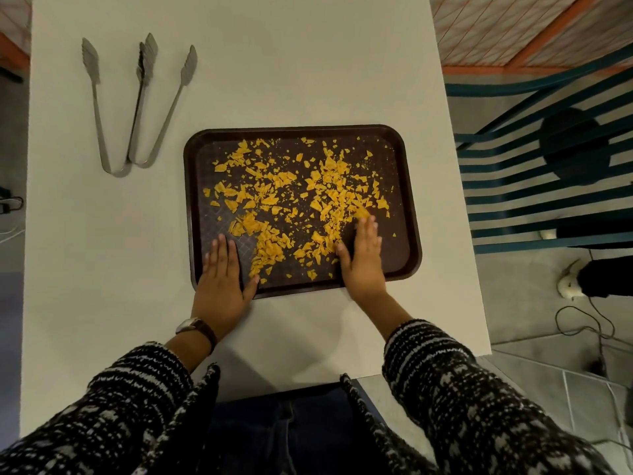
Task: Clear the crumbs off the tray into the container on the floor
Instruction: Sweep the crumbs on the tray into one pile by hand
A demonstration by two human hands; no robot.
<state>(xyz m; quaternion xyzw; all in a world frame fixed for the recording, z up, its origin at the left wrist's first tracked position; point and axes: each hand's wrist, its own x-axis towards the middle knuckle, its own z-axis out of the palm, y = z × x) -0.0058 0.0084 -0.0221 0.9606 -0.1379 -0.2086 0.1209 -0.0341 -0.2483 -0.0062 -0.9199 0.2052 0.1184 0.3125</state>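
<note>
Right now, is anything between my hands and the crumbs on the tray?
Nothing visible. The left hand and right hand lie flat on the tray, next to the crumbs. The tongs lie well off to the left.

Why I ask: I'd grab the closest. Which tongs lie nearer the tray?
The right-hand tongs, hinge beside the tray's left edge; the other pair lies further left.

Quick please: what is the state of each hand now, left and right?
Left hand: open, flat on the tray, holding nothing.
Right hand: open, straight fingers among the crumbs, holding nothing.
</note>
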